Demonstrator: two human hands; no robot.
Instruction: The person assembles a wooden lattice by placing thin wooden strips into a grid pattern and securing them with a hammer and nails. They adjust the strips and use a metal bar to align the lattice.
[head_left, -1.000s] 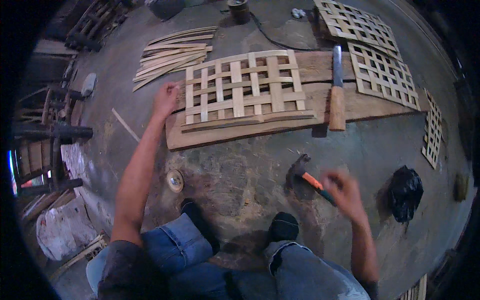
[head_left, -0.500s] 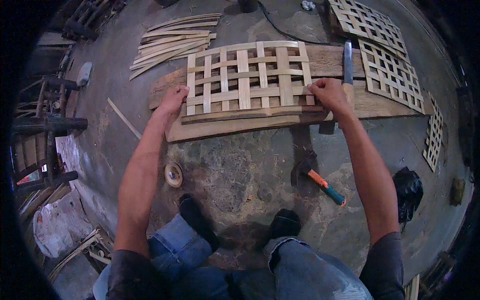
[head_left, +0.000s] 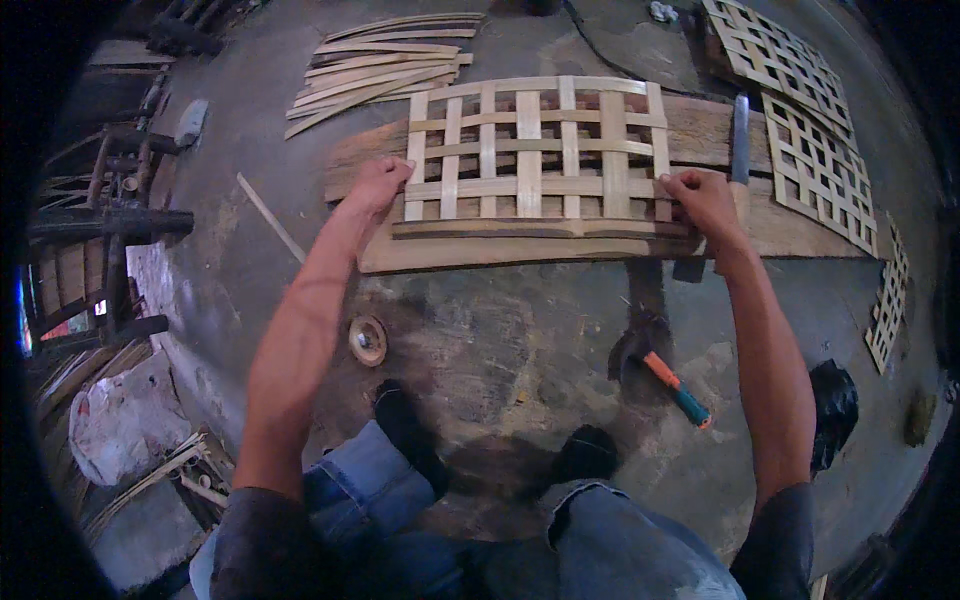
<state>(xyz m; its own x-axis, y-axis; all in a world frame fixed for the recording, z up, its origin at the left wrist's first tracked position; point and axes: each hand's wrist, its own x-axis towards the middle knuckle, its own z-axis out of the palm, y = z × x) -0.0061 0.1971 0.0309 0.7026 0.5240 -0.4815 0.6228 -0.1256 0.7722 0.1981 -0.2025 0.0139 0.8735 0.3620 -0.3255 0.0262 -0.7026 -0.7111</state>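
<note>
A lattice panel of woven bamboo strips (head_left: pixel 529 155) lies over a low wooden plank bench (head_left: pixel 480 256), its near edge by a dark narrow batten (head_left: pixel 540 230). My left hand (head_left: pixel 381 186) pinches the panel's left edge near its lower corner. At the opposite edge my right hand (head_left: pixel 704 200) is closed on the end of a crosswise strip, thumb and forefinger together. Just right of that hand, a knife (head_left: pixel 740 140) with a wooden handle rests on the bench, its blade pointing away from me.
Loose bamboo strips (head_left: pixel 380 65) lie on the floor at far left. Finished-looking lattice panels (head_left: pixel 820 170) lie at right. A hammer (head_left: pixel 672 385) with an orange and green handle, a round disc (head_left: pixel 368 341) and a black plastic bag (head_left: pixel 832 410) are nearer me. Wooden racks (head_left: pixel 110 225) stand left.
The whole view has shifted, so the bench and panel appear farther right. Both hands keep their grip on the panel's side edges, and the panel stays in place on the bench.
</note>
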